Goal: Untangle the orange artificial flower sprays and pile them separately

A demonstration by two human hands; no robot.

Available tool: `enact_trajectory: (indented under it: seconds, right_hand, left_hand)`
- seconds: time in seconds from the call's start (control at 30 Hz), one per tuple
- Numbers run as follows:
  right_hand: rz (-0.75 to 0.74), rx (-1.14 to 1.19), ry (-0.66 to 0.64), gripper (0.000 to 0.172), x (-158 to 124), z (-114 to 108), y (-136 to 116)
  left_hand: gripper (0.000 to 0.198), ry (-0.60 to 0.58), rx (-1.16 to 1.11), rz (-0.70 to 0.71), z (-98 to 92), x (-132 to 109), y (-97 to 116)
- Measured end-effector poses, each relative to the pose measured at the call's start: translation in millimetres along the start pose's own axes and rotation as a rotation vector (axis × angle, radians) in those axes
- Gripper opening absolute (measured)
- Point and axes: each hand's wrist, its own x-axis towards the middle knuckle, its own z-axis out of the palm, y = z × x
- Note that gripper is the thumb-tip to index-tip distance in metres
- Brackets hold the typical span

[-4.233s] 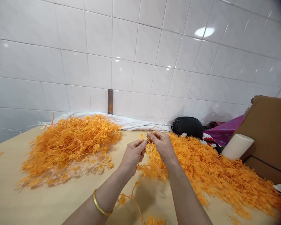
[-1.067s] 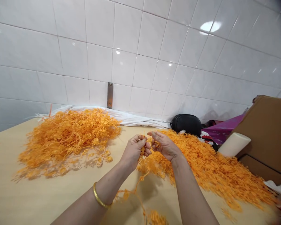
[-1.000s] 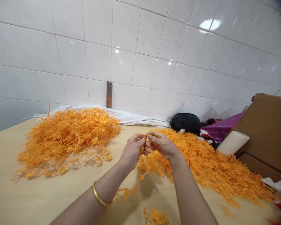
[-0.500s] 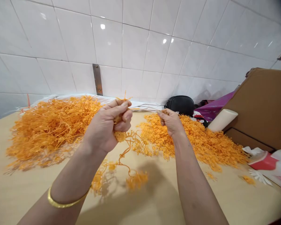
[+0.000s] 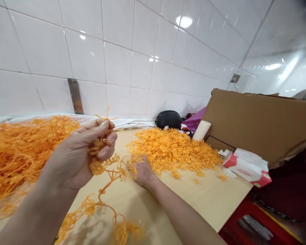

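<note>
My left hand (image 5: 91,146) is closed around a bunch of orange plastic flower pieces, with a thin orange stem poking up between thumb and forefinger. Branched orange strands (image 5: 102,195) hang from it over the table. Low beside those strands, my right hand (image 5: 140,170) is blurred and partly covered by orange pieces; its fingers cannot be made out. A large tangled orange heap (image 5: 22,153) lies to the left, behind my left forearm. Beyond my right hand spreads a heap of small loose orange flowers (image 5: 178,149).
A black case (image 5: 168,119), a cream cylinder (image 5: 202,130) and a purple sheet stand near the tiled wall. On the right are a big cardboard box (image 5: 260,119) and a red-and-white tissue box (image 5: 247,168). The table's edge (image 5: 234,207) shows at lower right.
The view has turned right. My right hand has dropped down and toward the strands hanging under my left hand. My left hand keeps its hold on the orange bunch.
</note>
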Motion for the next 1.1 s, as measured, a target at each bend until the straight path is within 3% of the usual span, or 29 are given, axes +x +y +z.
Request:
enact_trajectory:
  seconds: [0.13,0.27,0.37,0.5,0.6,0.73,0.9,0.93,1.0,1.1]
  right_hand:
    - [0.212,-0.102,0.071,0.025,4,3,34]
    - [0.226,-0.073,0.069,0.039,10,6,42]
    - [0.218,0.0,0.18,0.045,9,5,43]
    - [0.254,0.217,0.456,0.031,7,-4,49]
    - [0.305,0.644,0.617,0.025,6,-18,46]
    - [0.381,1.306,0.467,0.027,0,-37,34]
    - [0.189,1.689,-0.101,0.037,-4,-40,20]
    - [0.14,1.709,-0.164,0.037,-4,-39,16]
    - [0.088,1.673,-0.137,0.032,-3,-36,9]
    - [0.101,1.641,0.026,0.023,-2,-32,-2]
  left_hand:
    - [0.006,0.0,0.01,-0.181,-6.1,21,-36]
    - [0.009,0.035,0.047,-0.292,-15.6,36,-66]
    - [0.01,0.119,0.066,-0.329,-21.9,43,-78]
    - [0.009,0.242,0.111,-0.306,-33.2,53,-92]
    - [0.008,0.227,0.07,-0.331,-42.1,59,-100]
    - [0.01,0.147,-0.018,-0.34,-44.3,58,-106]
    - [0.013,0.073,-0.054,-0.26,-42.5,57,-107]
    - [0.013,0.075,-0.043,-0.233,-42.4,57,-107]
    - [0.013,0.113,0.006,-0.168,-41.7,57,-107]
    - [0.013,0.206,0.132,-0.063,-37.5,57,-109]
